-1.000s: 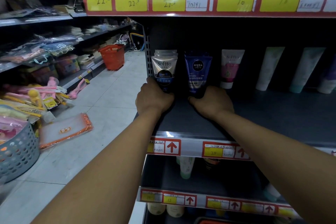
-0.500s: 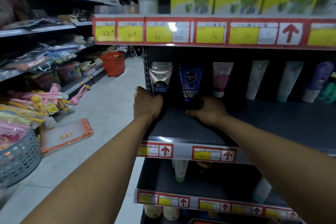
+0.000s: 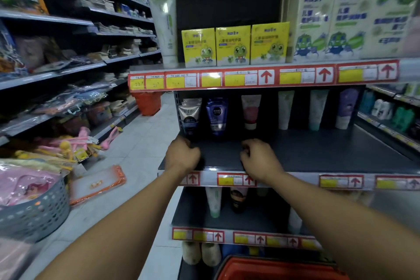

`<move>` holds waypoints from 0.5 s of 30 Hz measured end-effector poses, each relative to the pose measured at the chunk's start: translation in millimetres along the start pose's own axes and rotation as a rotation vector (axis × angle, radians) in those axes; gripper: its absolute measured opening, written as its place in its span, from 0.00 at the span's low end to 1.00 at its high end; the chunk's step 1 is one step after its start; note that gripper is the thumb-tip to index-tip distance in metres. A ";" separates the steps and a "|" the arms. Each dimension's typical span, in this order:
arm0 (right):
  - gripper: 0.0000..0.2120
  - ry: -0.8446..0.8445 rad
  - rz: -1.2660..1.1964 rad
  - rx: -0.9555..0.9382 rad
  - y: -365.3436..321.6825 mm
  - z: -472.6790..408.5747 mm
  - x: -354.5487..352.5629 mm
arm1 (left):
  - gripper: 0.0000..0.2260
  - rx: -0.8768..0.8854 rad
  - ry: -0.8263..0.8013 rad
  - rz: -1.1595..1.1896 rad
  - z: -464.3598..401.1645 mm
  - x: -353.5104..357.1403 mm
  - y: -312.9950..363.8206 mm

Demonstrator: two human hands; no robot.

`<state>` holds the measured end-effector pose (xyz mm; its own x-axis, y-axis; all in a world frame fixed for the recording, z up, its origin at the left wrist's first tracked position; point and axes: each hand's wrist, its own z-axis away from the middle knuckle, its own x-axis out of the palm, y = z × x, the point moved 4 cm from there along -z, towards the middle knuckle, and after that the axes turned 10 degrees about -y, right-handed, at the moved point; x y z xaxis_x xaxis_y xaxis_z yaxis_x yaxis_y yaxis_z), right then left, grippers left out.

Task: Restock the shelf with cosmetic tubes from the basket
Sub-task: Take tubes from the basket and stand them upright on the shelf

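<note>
— Well, what's the surface under your hands?

— A dark shelf (image 3: 329,154), mostly bare at the front. Tubes stand only along the back: a silver tube (image 3: 189,115) at the far left, a blue tube (image 3: 216,116) just beside it, a pink tube (image 3: 250,111) further right, then pale ones well apart.

— And your hands?

— Your left hand (image 3: 181,157) is curled into a loose fist near the front left corner, just below the silver tube; whether it touches it, you can't tell. Your right hand (image 3: 260,159) is curled too, fingers bent under, resting on the shelf in front of the gap between blue and pink. Neither shows anything held.

— Edges?

— The front lip carries red and yellow price tags (image 3: 236,179). The upper shelf's edge hangs above. The left upright stands close by the silver tube.

— Room to move?

— The tiled aisle (image 3: 136,154) opens left, with a grey basket (image 3: 36,213) on the floor. The red basket (image 3: 279,268) sits low, between your forearms.
</note>
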<state>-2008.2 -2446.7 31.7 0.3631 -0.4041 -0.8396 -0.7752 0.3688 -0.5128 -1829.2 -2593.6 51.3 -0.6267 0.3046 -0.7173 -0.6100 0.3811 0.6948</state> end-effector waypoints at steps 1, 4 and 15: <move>0.17 0.014 0.013 -0.004 1.0 9.5 -2.6 | 0.09 0.027 0.011 -0.036 12.7 1.2 2.5; 0.18 0.066 0.048 -0.038 2.8 41.7 -10.9 | 0.10 0.133 0.074 -0.164 44.2 5.5 8.7; 0.10 0.212 0.234 -0.182 42.9 134.5 -31.6 | 0.10 0.378 0.155 -0.344 127.7 53.7 47.0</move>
<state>-1983.4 -2305.5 12.1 0.0642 -0.4976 -0.8650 -0.9108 0.3251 -0.2546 -1829.6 -2447.8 38.7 -0.5028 -0.0150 -0.8643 -0.5932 0.7332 0.3324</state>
